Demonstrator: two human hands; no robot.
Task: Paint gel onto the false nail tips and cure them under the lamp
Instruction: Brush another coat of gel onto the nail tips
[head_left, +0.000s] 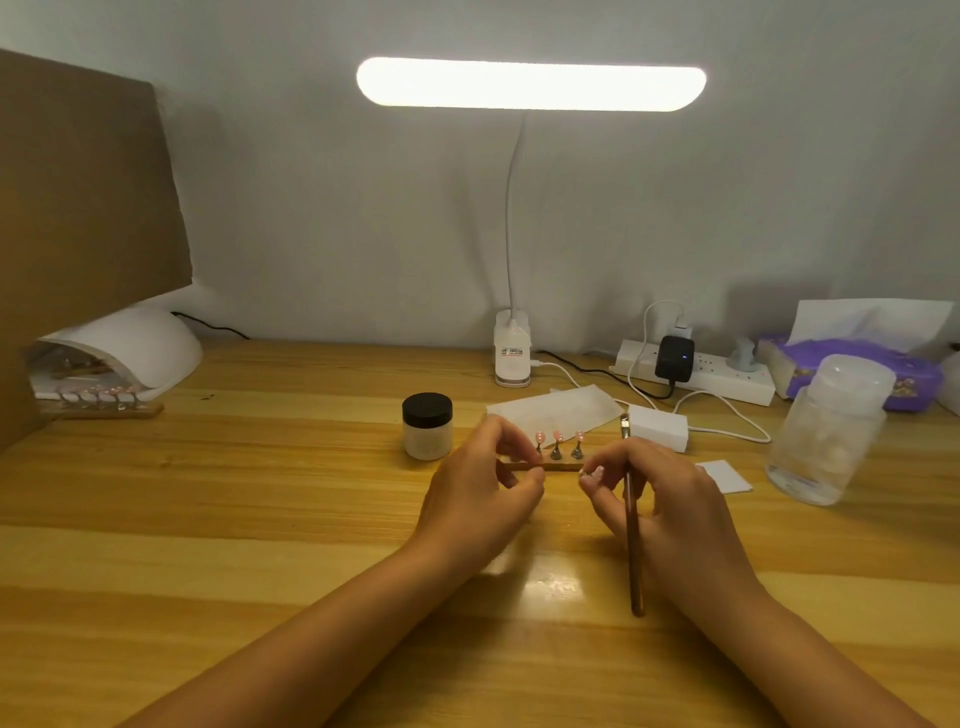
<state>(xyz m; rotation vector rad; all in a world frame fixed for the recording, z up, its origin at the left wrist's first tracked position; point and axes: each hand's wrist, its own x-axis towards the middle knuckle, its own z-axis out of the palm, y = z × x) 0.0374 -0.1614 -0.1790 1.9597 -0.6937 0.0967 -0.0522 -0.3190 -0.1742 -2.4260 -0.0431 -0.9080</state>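
Observation:
A thin wooden strip (563, 466) lies at the table's middle with three pink nail tips (558, 436) standing on small holders. My left hand (480, 491) pinches the strip's left end. My right hand (670, 506) holds a brown brush (631, 519), bristles pointing away, and its fingertips pinch a small nail-tip holder (589, 472) by the strip's right end. A gel jar (427, 426) with a black lid stands left of the strip. The white curing lamp (130, 348) sits far left, with a second strip of nail tips (101, 402) at its mouth.
A lit desk lamp (530, 83) stands on a base (512, 353) behind. White wipes (558, 408), a white block (658, 427), a power strip (727, 376), a purple tissue pack (852, 369) and a clear jar (828, 431) crowd the right. Brown cardboard (78, 218) rises at left.

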